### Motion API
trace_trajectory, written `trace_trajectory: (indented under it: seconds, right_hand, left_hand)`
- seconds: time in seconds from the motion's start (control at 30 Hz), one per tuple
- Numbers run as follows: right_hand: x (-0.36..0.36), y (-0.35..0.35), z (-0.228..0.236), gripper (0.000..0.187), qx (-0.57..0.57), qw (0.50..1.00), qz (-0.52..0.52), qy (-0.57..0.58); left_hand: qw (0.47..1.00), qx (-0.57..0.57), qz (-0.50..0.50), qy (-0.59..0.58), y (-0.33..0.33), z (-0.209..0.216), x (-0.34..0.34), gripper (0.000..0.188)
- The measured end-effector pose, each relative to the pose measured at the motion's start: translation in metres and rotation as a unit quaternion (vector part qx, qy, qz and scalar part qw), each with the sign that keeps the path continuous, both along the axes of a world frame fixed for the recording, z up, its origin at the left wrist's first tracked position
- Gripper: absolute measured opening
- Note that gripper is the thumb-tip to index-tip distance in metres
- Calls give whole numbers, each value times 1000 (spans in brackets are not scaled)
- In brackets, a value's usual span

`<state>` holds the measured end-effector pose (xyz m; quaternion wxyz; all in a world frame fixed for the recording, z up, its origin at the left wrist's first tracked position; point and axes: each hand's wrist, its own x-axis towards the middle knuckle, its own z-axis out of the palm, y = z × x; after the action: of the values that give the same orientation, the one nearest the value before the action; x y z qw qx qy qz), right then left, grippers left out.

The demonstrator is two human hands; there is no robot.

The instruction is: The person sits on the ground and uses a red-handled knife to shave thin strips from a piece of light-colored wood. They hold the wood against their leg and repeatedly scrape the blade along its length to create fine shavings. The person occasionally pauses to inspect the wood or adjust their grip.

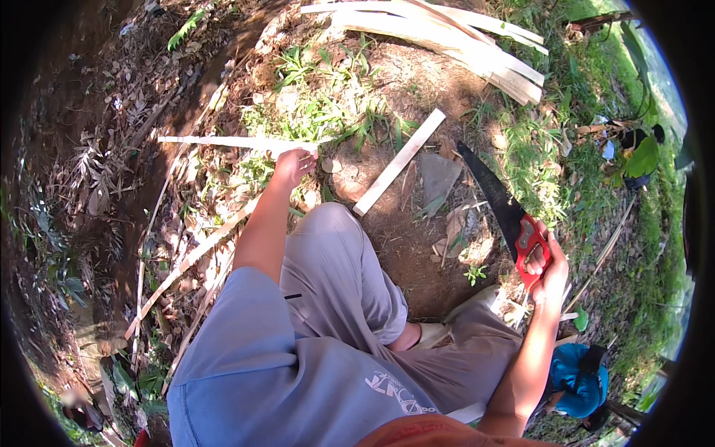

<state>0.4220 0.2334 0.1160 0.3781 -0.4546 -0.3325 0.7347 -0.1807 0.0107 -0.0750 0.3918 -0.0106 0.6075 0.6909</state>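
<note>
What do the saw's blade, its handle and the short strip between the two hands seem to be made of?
Blade: probably steel, dark-finished; it is thin, black and curved.
Handle: likely hard plastic, possibly painted metal; bright red with a grey inset.
Strip: apparently bare wood; pale and straight-edged, with no paint visible.

Grey-blue shirt, white print; grey trousers

Flat grey stone on soil; grass at right; teal-clad person lower right.
</note>
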Motion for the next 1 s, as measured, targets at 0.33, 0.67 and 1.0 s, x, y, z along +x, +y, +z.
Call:
trace_trajectory:
  seconds: [0.33,0.67,1.0]
  right_hand:
    - [27,-25,-19,41,117,986,103,-54]
    - [19,-26,-18,38,167,971,92,-142]
    - [-1,-26,-12,38,150,979,49,-128]
  left_hand:
    - [900,-321,-158,251,-38,-42,13,29]
    - [707,-464,-244,475,-24,-49,26,62]
    - [625,-481,-292,542,3,-54,-15,58]
